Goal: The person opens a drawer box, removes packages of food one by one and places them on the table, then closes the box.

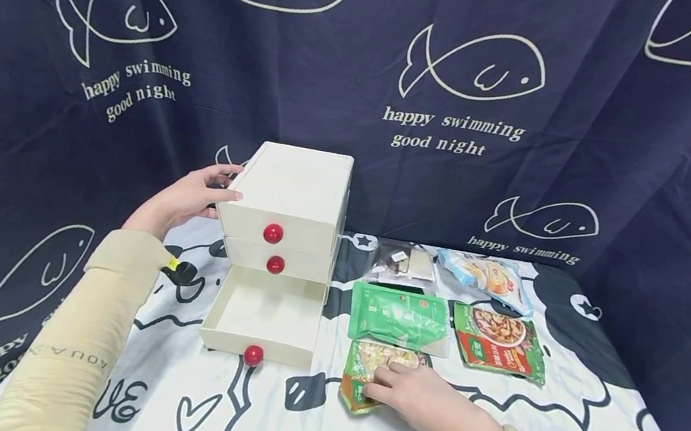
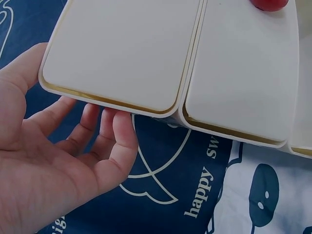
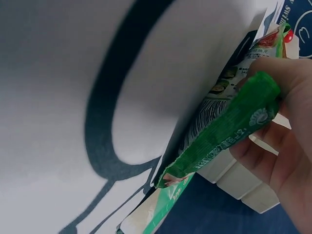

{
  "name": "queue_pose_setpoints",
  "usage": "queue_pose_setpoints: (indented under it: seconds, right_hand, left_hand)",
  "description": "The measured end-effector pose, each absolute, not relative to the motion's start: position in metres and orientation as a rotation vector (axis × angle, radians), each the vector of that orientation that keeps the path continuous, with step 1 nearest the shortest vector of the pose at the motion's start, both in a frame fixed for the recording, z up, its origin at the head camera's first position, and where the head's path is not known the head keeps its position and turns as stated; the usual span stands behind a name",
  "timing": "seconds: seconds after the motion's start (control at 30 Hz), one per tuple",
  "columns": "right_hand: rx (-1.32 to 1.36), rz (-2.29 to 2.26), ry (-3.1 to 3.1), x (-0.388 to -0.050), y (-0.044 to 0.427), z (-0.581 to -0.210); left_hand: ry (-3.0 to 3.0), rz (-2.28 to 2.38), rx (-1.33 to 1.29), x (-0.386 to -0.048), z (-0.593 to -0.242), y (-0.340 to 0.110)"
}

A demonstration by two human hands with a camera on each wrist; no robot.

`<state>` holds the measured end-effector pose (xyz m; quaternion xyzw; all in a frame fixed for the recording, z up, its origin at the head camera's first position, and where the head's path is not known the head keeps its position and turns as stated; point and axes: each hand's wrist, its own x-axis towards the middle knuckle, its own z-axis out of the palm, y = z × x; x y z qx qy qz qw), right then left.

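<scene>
A white desktop drawer cabinet (image 1: 300, 183) with round red knobs stands on the cloth-covered table. Its bottom drawer (image 1: 268, 311) is pulled out, and no item shows inside. My left hand (image 1: 185, 197) rests against the cabinet's upper left side; in the left wrist view its thumb and fingertips touch the side wall (image 2: 156, 115). To the right of the drawer, my right hand (image 1: 416, 395) pinches a green and orange food packet (image 1: 354, 388). The right wrist view shows this packet's edge (image 3: 219, 134) tilted up from the cloth, between thumb and fingers.
Behind the held packet lies a green pouch (image 1: 398, 315). A clear bag with dark contents (image 1: 401, 264) and a light blue snack bag (image 1: 489, 280) lie farther back. To the right is a red and green packet (image 1: 500, 342). A dark fish-print curtain (image 1: 339, 75) hangs behind.
</scene>
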<state>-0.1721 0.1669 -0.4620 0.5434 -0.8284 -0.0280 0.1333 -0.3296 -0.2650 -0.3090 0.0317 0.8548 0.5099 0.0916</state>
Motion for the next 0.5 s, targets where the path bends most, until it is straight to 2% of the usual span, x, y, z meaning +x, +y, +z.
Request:
queue_pose_setpoints:
  seconds: [0.5]
  right_hand:
    - [1.624,-0.091,-2.479,-0.1712,0.1645,-0.4617]
  left_hand:
    - [2.543,1.505,0.101,-0.3299,-0.3095,-0.2658]
